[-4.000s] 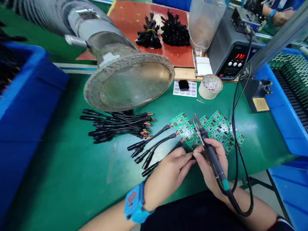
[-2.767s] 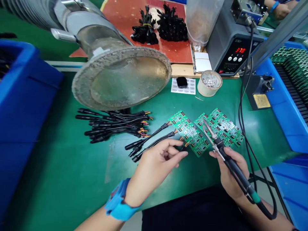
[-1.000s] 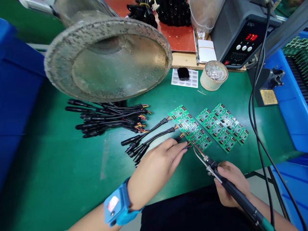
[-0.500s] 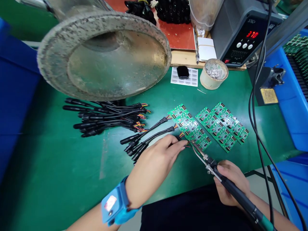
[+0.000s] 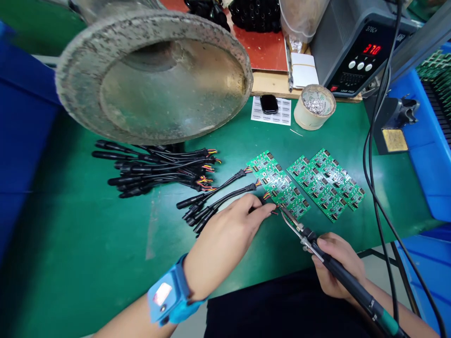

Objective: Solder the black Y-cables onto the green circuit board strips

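Beyond our left hand hangs the round, crusted metal extraction hood. Left of this hand lies a bundle of black cables. Just past its fingertips, flat green circuit boards lie in rows. Our right hand grips the slim black soldering iron, its tip at the nearest board. The left hand pinches a cable's coloured wire ends.

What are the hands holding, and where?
The right hand grips the soldering iron by its black handle; the left hand pinches a black cable near its wire end.
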Motion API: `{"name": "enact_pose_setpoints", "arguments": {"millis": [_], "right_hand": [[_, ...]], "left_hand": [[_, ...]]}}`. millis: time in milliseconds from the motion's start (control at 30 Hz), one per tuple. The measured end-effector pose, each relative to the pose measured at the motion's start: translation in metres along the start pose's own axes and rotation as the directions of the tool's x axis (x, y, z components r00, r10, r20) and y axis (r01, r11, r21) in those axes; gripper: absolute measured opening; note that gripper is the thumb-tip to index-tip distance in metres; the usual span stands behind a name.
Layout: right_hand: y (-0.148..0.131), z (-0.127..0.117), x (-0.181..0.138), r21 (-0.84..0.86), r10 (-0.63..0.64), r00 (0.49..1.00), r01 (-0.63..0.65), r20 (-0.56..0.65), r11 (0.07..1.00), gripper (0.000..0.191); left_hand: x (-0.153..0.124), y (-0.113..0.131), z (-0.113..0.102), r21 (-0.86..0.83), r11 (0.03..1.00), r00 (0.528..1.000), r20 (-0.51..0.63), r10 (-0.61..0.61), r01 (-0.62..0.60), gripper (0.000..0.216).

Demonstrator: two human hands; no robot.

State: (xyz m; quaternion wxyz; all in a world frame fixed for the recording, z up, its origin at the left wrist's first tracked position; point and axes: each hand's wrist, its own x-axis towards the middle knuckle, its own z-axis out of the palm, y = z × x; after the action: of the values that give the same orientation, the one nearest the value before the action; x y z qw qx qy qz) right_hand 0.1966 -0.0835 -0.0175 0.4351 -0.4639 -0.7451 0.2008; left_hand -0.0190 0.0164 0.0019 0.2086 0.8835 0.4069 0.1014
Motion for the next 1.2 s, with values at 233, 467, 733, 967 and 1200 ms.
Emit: {"name": "enact_pose_setpoints", "arguments": {"millis": [233, 467, 733, 967, 1200], "right_hand": [[-0.002, 0.002, 0.006, -0.02, -0.039, 0.999, 0.039, 0.003, 0.999, 0.053], [-0.004, 0.002, 0.009, -0.031, -0.054, 0.999, 0.053, -0.005, 0.998, 0.053], [-0.004, 0.002, 0.008, -0.054, -0.061, 0.998, 0.062, 0.016, 0.997, 0.054], [0.0, -0.003, -0.005, 0.036, 0.017, 0.999, -0.016, -0.034, 0.999, 0.056], [0.001, -0.002, -0.004, 0.034, 0.018, 0.999, -0.016, -0.048, 0.999, 0.057]], "left_hand": [[-0.003, 0.002, 0.002, 0.079, 0.996, 0.996, -0.072, 0.056, -0.05, 0.035], [-0.003, 0.003, 0.004, 0.162, 0.984, 0.99, -0.106, 0.091, -0.073, 0.033], [-0.004, 0.004, 0.005, 0.171, 0.982, 0.989, -0.108, 0.098, -0.079, 0.032], [-0.004, 0.004, 0.006, 0.182, 0.981, 0.991, -0.105, 0.082, -0.062, 0.032], [-0.001, 0.005, 0.006, 0.184, 0.981, 0.988, -0.13, 0.08, -0.055, 0.029]]}}
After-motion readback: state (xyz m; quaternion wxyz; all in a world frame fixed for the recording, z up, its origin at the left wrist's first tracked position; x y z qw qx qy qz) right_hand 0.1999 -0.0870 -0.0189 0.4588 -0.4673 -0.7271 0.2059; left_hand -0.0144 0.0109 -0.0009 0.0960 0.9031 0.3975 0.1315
